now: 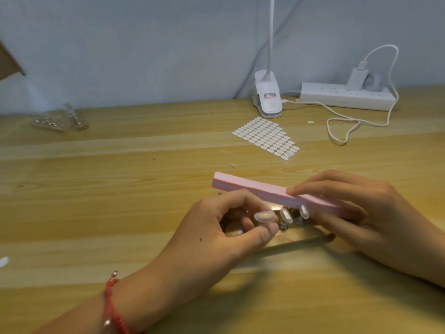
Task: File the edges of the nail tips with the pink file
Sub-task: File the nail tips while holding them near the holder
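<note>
Gripping the pink file (pixel 260 190), the right hand (pixel 378 213) holds it against the nail tips (pixel 286 215), while the left hand (pixel 212 233) pinches one tip over the counter (pixel 120 189).

Home craft desk: wooden tabletop (pixel 120 189), clip lamp (pixel 268 97), power strip (pixel 346 96), plain wall (pixel 144 44).

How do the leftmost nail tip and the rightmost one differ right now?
The leftmost nail tip lies broad and nearly flat to the camera; the rightmost nail tip stands steeper and looks narrower. The leftmost sits between the left hand's thumb and fingers, clear of the pink file; the rightmost meets the file's lower edge, which the right hand grips. Both are clear and unpainted.
</note>
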The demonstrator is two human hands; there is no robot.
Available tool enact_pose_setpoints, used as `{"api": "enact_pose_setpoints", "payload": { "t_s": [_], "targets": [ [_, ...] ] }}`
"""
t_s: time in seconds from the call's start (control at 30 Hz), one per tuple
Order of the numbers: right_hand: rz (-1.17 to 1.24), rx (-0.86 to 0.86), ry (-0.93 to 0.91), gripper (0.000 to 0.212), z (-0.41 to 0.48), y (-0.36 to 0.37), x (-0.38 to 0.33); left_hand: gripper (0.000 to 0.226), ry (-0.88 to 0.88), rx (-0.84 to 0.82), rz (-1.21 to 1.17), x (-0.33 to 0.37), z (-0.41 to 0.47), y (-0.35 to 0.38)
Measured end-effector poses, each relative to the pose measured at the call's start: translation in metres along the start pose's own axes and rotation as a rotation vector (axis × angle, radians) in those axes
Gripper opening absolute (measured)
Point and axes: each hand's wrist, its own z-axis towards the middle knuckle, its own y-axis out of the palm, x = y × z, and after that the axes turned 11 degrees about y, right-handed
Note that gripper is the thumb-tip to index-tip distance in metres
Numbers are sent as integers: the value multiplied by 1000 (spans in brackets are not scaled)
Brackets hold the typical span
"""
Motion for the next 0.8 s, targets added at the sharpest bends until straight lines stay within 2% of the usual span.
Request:
{"api": "enact_pose_setpoints", "payload": {
  "t_s": [0.8],
  "targets": [
    [28, -33, 78, 25, 0, 0, -1, 11, 9, 5, 37, -5, 0, 0]
  ]
}}
